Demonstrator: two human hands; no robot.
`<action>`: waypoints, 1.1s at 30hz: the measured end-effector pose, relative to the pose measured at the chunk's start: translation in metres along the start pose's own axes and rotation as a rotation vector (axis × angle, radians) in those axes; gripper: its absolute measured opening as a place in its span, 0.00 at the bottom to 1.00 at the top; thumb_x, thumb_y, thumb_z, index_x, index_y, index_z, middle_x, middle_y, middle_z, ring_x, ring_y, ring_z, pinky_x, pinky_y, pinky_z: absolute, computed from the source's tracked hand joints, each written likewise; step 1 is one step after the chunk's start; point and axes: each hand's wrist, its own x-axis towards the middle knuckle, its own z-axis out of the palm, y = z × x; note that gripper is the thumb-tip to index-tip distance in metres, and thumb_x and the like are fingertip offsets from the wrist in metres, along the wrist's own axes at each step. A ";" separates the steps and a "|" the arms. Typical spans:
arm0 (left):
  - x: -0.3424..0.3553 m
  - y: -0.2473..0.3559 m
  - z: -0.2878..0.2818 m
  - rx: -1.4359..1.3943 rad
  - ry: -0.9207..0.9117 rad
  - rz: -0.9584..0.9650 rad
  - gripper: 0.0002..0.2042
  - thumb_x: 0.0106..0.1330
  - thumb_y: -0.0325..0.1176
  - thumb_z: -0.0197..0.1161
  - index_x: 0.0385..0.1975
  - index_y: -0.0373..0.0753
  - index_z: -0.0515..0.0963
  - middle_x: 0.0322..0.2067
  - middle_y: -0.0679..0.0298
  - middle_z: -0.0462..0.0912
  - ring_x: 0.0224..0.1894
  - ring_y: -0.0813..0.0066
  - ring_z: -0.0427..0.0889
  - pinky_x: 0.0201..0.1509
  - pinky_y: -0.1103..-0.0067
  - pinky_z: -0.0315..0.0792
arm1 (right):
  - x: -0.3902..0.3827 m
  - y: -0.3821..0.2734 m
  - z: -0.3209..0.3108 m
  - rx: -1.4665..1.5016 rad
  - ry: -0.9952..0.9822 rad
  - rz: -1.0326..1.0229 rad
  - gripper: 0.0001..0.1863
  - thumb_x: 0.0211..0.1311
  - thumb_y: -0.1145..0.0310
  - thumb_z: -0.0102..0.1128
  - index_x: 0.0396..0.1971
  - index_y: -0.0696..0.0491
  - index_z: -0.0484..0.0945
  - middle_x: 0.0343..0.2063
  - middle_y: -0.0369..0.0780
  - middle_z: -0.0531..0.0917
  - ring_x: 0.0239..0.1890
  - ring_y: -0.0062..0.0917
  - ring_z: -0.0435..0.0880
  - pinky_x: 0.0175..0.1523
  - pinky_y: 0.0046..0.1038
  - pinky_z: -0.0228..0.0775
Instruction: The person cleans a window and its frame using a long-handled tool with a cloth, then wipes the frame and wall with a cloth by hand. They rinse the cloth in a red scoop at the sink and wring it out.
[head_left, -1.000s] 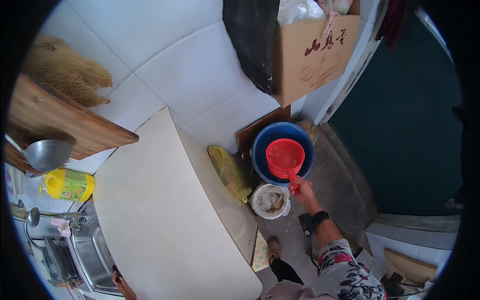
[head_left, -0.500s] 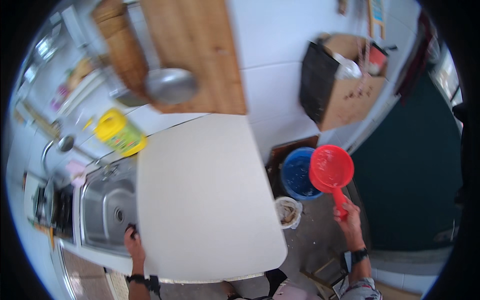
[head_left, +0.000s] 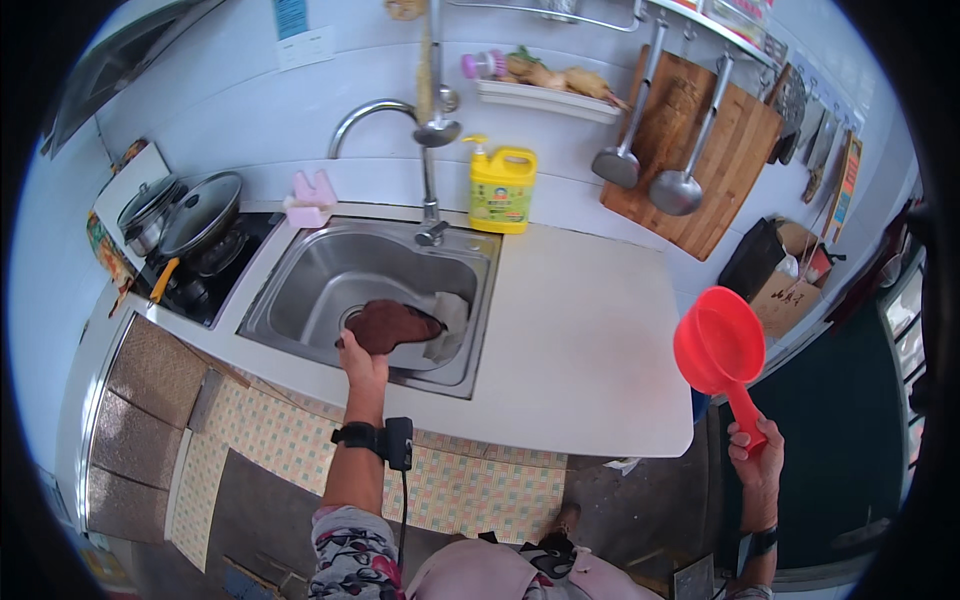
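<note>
My left hand point(head_left: 364, 362) is closed on the edge of a flat, reddish-brown piece point(head_left: 388, 326) with a rounded outline; whether it is cloth or something else I cannot tell. It is over the right part of the steel sink point(head_left: 320, 265), covering some of the basin. A greyish cloth-like thing point(head_left: 450, 318) shows at the basin's right side, partly behind the brown piece. Out to the right, my right hand point(head_left: 757, 455) grips the handle of a red plastic water dipper point(head_left: 716, 340), its round bowl facing up beyond the counter's right end. A tall curved faucet point(head_left: 429, 200) rises behind the sink.
A yellow pump jug point(head_left: 502, 190) stands behind the white counter point(head_left: 590, 340). Lidded pans point(head_left: 205, 212) sit on the stove at left. Ladles point(head_left: 677, 190) hang before a wooden cutting board point(head_left: 735, 150). A cardboard box point(head_left: 785, 305) hangs at right.
The view has swung left, bringing the sink to the middle. The dipper is now beside the counter's end, no longer over the blue bucket. The brown piece in my left hand now shows widely.
</note>
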 end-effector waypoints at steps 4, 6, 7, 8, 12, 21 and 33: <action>0.009 0.087 0.013 -0.015 -0.065 0.027 0.18 0.70 0.43 0.44 0.53 0.39 0.65 0.51 0.58 0.72 0.51 0.64 0.74 0.55 0.67 0.71 | -0.019 0.038 0.068 0.050 -0.112 0.102 0.28 0.51 0.67 0.56 0.53 0.60 0.62 0.28 0.46 0.74 0.20 0.18 0.71 0.21 0.14 0.63; 0.013 0.122 0.019 -0.096 -0.135 0.058 0.19 0.70 0.44 0.44 0.53 0.38 0.64 0.52 0.57 0.72 0.53 0.64 0.73 0.57 0.67 0.69 | -0.017 0.059 0.100 0.046 -0.156 0.173 0.29 0.51 0.67 0.57 0.54 0.60 0.61 0.29 0.46 0.74 0.21 0.18 0.71 0.21 0.14 0.63; 0.014 0.136 0.021 -0.105 -0.180 0.057 0.19 0.71 0.44 0.44 0.54 0.38 0.64 0.52 0.57 0.71 0.53 0.63 0.73 0.58 0.67 0.68 | -0.014 0.070 0.116 0.041 -0.193 0.209 0.29 0.52 0.67 0.55 0.54 0.59 0.61 0.30 0.46 0.74 0.20 0.18 0.71 0.20 0.14 0.63; 0.015 0.150 0.023 -0.101 -0.199 0.061 0.19 0.71 0.44 0.43 0.54 0.37 0.64 0.52 0.57 0.71 0.54 0.63 0.72 0.59 0.67 0.67 | -0.011 0.083 0.132 0.051 -0.246 0.240 0.28 0.53 0.67 0.54 0.55 0.57 0.61 0.30 0.47 0.73 0.20 0.17 0.71 0.20 0.14 0.62; 0.018 0.187 0.031 -0.132 -0.262 0.068 0.21 0.72 0.44 0.41 0.54 0.34 0.64 0.53 0.56 0.71 0.55 0.62 0.72 0.61 0.67 0.65 | 0.011 0.139 0.189 -0.009 -0.436 0.359 0.29 0.53 0.66 0.53 0.56 0.59 0.61 0.30 0.48 0.75 0.20 0.17 0.70 0.20 0.14 0.60; 0.047 0.218 0.015 -0.005 -0.298 0.013 0.23 0.72 0.47 0.38 0.57 0.35 0.63 0.58 0.56 0.67 0.60 0.60 0.66 0.64 0.64 0.60 | 0.095 0.291 0.278 -0.030 -0.602 0.610 0.26 0.54 0.70 0.50 0.54 0.64 0.63 0.25 0.47 0.76 0.20 0.25 0.73 0.18 0.21 0.62; 0.114 0.207 0.009 0.243 -0.401 -0.113 0.23 0.70 0.48 0.45 0.52 0.32 0.66 0.53 0.53 0.71 0.56 0.61 0.70 0.61 0.65 0.63 | 0.177 0.409 0.302 -0.264 -0.554 0.742 0.25 0.54 0.73 0.51 0.54 0.63 0.64 0.24 0.46 0.75 0.20 0.26 0.73 0.18 0.23 0.61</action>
